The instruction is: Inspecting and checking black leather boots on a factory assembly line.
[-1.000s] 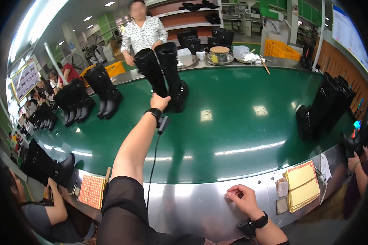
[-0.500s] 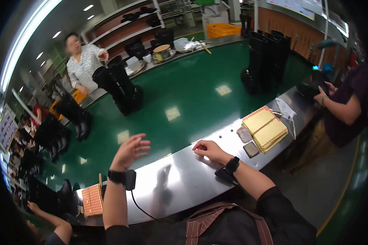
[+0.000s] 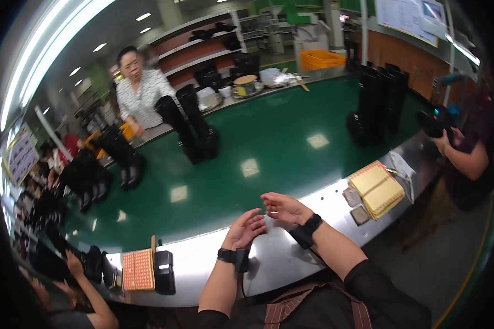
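My left hand (image 3: 246, 229) hovers over the metal ledge (image 3: 197, 268), empty, its fingers loosely spread. Close beside it, my right hand (image 3: 286, 209) is also empty, with fingers slightly bent and apart, over the edge of the green work surface (image 3: 214, 189). Each wrist carries a black strapped device. Beyond my hands stands a pair of tall black boots (image 3: 195, 129) on the green surface. To the right of my right hand lies a yellow stack of folded sheets (image 3: 377, 192), with a small dark square pad (image 3: 360, 215) beside it.
More tall black boots (image 3: 376, 107) stand at right and a pair (image 3: 123, 156) at left. A red-patterned stack (image 3: 138, 270) and a black case (image 3: 164, 272) lie on the ledge's left. A person (image 3: 142, 90) stands across; co-workers' hands handle dark footwear at both sides.
My left hand has moved right, close to my right hand. The view has turned left, so the scene sits further right. The black case has come into fuller view.
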The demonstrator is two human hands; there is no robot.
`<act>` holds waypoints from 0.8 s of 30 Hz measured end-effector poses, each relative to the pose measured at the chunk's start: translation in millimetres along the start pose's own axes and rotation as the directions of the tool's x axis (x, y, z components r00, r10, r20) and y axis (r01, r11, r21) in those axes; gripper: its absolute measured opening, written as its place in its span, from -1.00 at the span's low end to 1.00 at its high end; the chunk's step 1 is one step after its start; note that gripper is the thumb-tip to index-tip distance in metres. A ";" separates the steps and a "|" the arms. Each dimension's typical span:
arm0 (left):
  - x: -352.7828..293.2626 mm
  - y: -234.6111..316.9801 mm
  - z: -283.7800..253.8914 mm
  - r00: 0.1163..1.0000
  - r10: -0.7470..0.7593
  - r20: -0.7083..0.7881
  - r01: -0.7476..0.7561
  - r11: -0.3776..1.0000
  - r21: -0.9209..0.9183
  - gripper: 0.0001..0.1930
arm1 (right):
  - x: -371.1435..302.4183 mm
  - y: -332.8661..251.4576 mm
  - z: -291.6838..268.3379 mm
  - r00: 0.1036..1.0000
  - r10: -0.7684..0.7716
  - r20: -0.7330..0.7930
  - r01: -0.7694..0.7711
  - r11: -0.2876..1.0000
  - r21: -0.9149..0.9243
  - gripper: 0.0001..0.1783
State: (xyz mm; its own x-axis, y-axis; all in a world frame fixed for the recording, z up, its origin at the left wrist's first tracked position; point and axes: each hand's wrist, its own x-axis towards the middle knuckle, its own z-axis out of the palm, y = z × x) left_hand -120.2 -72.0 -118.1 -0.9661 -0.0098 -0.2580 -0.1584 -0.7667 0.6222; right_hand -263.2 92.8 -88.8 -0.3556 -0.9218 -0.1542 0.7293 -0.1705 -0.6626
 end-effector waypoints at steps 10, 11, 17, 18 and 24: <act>-0.6 -8.4 -7.9 0.996 0.049 0.079 -0.040 0.993 -0.112 -0.65 | 9.0 21.6 -26.3 0.998 0.036 -0.058 -0.026 0.987 0.158 -0.79; -0.1 -7.3 -7.6 0.995 0.043 0.092 -0.033 0.994 -0.100 -0.65 | 9.4 20.7 -25.3 0.997 0.052 -0.055 -0.043 0.988 0.148 -0.79; 2.1 -6.9 -0.7 0.995 0.043 0.091 -0.036 0.996 -0.081 -0.66 | 10.8 19.1 -29.0 0.997 0.026 -0.075 -0.021 0.997 0.073 -0.80; 1.8 -6.9 -0.1 0.995 0.045 0.090 -0.039 0.997 -0.071 -0.66 | 10.5 18.4 -27.6 0.997 0.026 -0.070 -0.021 0.998 0.062 -0.80; 1.4 -4.3 1.4 0.995 0.052 0.086 -0.048 0.998 -0.050 -0.67 | 8.1 17.0 -20.2 0.997 0.015 -0.079 -0.014 1.000 0.019 -0.80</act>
State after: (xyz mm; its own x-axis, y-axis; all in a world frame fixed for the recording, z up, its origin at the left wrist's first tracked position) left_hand -121.2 -67.9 -120.0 -0.9871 0.0057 -0.1602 -0.1015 -0.7961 0.5965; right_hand -265.4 89.4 -116.1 -0.3892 -0.8941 -0.2217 0.7449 -0.1639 -0.6467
